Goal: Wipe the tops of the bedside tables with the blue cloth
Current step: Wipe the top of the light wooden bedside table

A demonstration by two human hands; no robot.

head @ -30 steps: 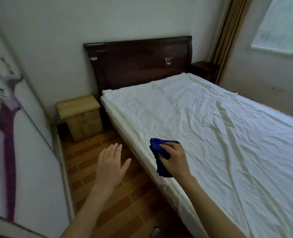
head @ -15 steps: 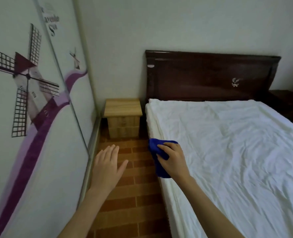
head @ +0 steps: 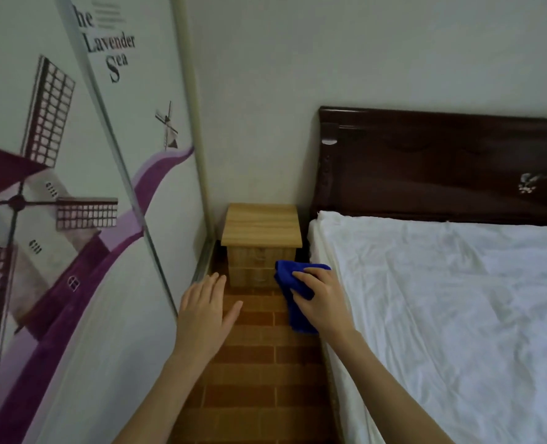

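Two hands: your right hand [head: 321,301] grips the bunched blue cloth [head: 293,291], ready to wipe.
Left hand [head: 206,310]: flat, empty.
Bedside table [head: 261,226]: ahead, unwiped.

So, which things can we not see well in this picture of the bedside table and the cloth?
- Head view: the front of the bedside table is partly hidden behind the blue cloth and the right hand.
- The second bedside table is out of view, past the right edge.
- The cloth is bunched in the right hand, so its full shape is hidden.
- The left hand shows only its back; the palm is hidden.
- The small emblem on the headboard is too blurred to make out.
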